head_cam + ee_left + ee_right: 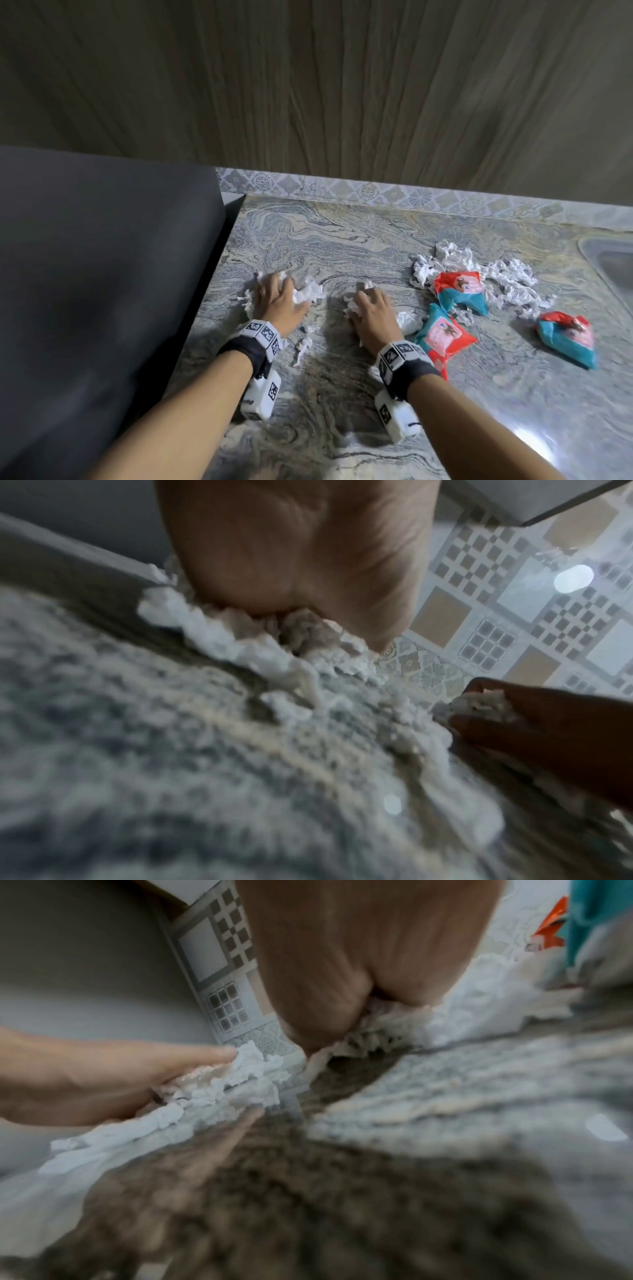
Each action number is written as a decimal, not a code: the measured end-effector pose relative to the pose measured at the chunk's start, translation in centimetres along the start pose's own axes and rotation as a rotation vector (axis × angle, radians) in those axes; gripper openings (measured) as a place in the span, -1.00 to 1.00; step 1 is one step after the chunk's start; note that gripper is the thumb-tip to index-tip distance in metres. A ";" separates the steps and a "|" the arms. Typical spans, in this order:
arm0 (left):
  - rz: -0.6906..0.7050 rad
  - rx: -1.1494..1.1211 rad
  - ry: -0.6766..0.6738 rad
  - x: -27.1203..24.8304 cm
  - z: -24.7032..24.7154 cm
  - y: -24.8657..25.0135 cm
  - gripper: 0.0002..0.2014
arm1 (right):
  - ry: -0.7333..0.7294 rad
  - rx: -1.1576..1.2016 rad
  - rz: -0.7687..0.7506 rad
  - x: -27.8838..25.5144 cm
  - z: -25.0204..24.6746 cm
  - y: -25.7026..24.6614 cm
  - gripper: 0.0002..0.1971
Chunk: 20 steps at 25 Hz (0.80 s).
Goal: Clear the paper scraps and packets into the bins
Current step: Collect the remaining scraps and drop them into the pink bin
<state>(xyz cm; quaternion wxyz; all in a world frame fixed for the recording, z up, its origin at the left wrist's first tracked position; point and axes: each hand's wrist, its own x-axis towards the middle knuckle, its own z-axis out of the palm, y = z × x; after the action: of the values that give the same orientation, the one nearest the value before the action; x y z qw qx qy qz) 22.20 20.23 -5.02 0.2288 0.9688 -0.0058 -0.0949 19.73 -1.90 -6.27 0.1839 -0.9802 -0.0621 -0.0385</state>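
The step in hand looked like the gathering of paper: both hands lay palm-down on the marbled tabletop, each bunching white scraps. The left hand had its fingers curled over one clump of paper scraps near the tabletop's left edge, and the right hand was grasping a second clump just beside it; both grips appeared clenched on paper, though the wrist views were too blurred to show how firmly. More crumpled paper and three red-and-teal packets lay untouched to the right, near the sink, so the job seemed barely begun. Next, each hand would likely need to close fully, lift its wad without shedding bits, and carry it off. No bin was in sight; the dark surface at left could not be identified, and small loose shreds by the wrists might be missed.
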 end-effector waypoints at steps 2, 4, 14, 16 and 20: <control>0.088 0.048 0.041 -0.3 0.2 0.9 -0.66 | 0.007 0.063 -0.005 -0.1 -0.7 0.2 -0.75; 0.129 -0.062 0.090 -1.0 -0.1 2.2 -0.76 | 0.047 0.205 0.075 -0.2 -1.8 0.2 -0.75; 0.278 -0.420 0.131 -3.9 2.0 6.1 -0.78 | 0.505 0.401 0.225 -6.1 -5.0 3.6 -0.63; 0.321 -0.363 0.180 -4.7 2.1 6.1 -0.83 | 0.451 0.362 0.193 -7.1 -5.2 5.1 -0.66; 0.176 0.074 0.122 -6.3 3.1 5.5 -0.64 | 0.078 0.225 0.131 -9.3 -4.5 6.6 -0.52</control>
<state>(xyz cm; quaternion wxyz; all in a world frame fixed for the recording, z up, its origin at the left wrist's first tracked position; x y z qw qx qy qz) 15.64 14.31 -4.12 0.2004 0.9763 -0.0804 -0.0149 11.14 -10.60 -5.35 0.2969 -0.9532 0.0056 -0.0574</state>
